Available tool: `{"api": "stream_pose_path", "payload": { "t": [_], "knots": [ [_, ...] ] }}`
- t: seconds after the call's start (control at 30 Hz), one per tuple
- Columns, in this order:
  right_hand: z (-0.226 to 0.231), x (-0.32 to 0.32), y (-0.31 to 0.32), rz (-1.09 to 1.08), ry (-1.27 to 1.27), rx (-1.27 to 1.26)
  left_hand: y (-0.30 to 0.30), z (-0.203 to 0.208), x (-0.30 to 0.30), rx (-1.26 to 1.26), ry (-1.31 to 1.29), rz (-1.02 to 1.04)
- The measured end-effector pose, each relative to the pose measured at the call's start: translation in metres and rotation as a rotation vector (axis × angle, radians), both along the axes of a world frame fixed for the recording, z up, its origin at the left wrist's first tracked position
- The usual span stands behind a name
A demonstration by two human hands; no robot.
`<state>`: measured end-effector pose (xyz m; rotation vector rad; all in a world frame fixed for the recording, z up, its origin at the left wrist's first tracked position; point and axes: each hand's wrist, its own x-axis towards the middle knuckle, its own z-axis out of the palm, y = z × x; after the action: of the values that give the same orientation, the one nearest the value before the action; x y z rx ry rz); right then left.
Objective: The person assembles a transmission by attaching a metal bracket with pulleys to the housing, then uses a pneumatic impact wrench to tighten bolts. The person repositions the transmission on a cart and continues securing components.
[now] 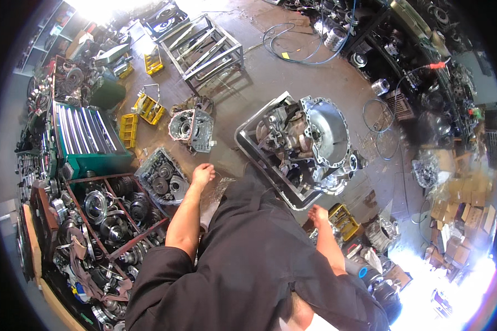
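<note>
In front of me a large gearbox (292, 135) with a silver bell housing (332, 138) rests on a low metal tray stand (244, 144). My left hand (203, 174) hangs in the air left of the stand, its fingers curled, with nothing visible in them. Nearest to it is an open casing full of gears (163, 177); beyond stands an emptier cast housing (192, 129). My right hand (317, 215) is held off the stand's near right corner, fingers loosely apart and holding nothing. Beside it sits a yellow crate (343, 222) with parts inside.
On the left are a red-framed bin (159, 227) of gears and a green tool cabinet (96, 166). Yellow crates (149, 108) and a metal frame table (238, 52) stand farther off. Blue hose (315, 63) lies on the floor. Cardboard boxes (465, 220) pile up at right.
</note>
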<state>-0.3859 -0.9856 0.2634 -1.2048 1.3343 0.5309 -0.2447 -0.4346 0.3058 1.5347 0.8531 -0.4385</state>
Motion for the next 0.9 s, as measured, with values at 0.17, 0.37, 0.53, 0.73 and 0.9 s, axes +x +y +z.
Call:
{"api": "stream_pose_path", "payload": {
  "t": [0.17,0.37,0.53,0.73,0.9],
  "knots": [
    [0.006,0.013,0.009,0.000,-0.102,0.026,0.065,-0.028,-0.059,0.001,0.335,-0.059],
    [0.003,0.030,0.037,0.020,0.034,0.010,0.103,-0.063,-0.047,-0.016,0.387,0.101],
    [0.015,0.071,0.087,-0.004,0.120,-0.057,0.132,-0.096,0.065,0.106,0.288,-0.061],
    [0.052,0.161,0.175,0.165,0.247,-0.067,0.168,-0.119,0.221,-0.267,0.031,0.032],
    [0.074,0.226,0.206,0.171,0.166,-0.060,0.168,-0.112,0.297,-0.251,0.086,0.103]
  ]
}}
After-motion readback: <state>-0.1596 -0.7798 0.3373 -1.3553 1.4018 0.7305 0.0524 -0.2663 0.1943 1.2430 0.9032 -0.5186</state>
